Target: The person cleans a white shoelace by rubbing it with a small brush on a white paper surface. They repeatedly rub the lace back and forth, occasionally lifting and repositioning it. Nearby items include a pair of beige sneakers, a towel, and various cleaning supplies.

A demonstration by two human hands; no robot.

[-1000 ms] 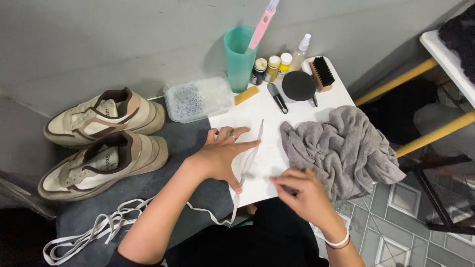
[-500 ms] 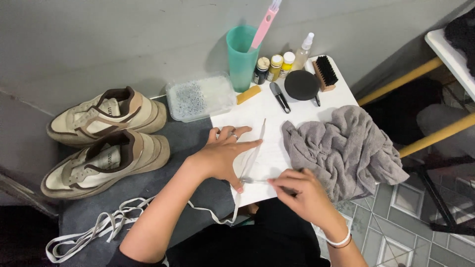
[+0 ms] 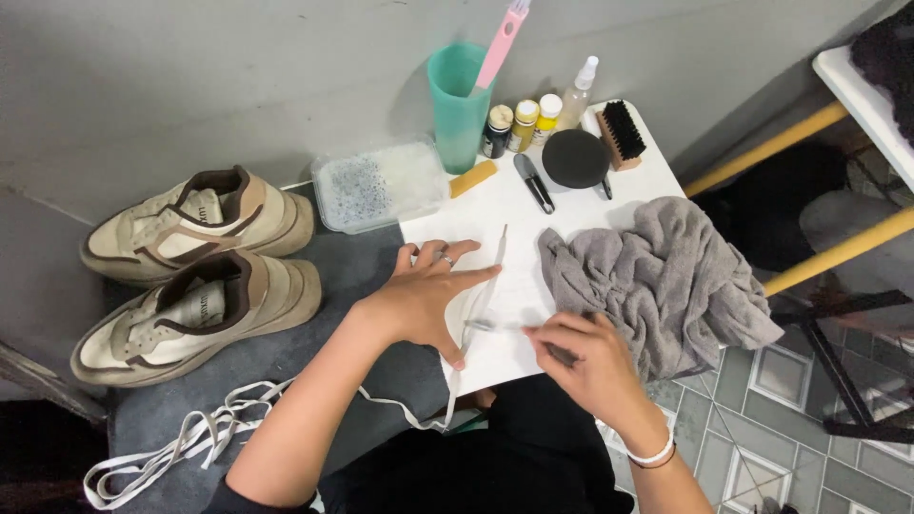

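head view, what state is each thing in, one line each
shoelace: stretched flat on the white table, pinned by both hands
left hand: pressed flat on it
right hand: pinching it
sneakers: unlaced, side by side
grey towel: crumpled
teal cup: upright, pink brush inside
plastic tub: open

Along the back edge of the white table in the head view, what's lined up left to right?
Clear plastic tub → teal cup → dark paint bottle → two yellow bottles → spray bottle → black-bristled brush.
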